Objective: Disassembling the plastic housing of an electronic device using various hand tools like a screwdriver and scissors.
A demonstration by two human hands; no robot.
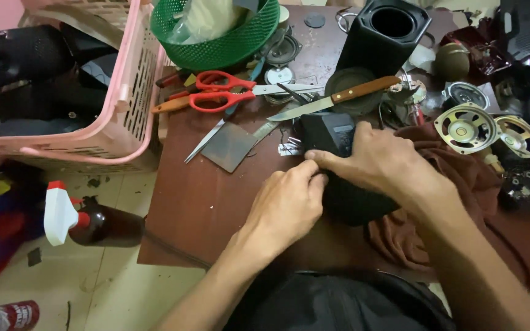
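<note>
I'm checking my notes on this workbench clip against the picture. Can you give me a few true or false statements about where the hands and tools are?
1. Both hands rest on the black box-shaped speaker body. True: the left hand and right hand meet at its edge.
2. The red-handled scissors are held in the right hand. False: they lie on the brown table.
3. The wooden-handled knife lies beyond the hands. True.
4. The green round plastic basket stands on the floor. False: it sits at the table's far edge.
5. The brown spray bottle with white trigger is on the table. False: it is on the floor.
</note>
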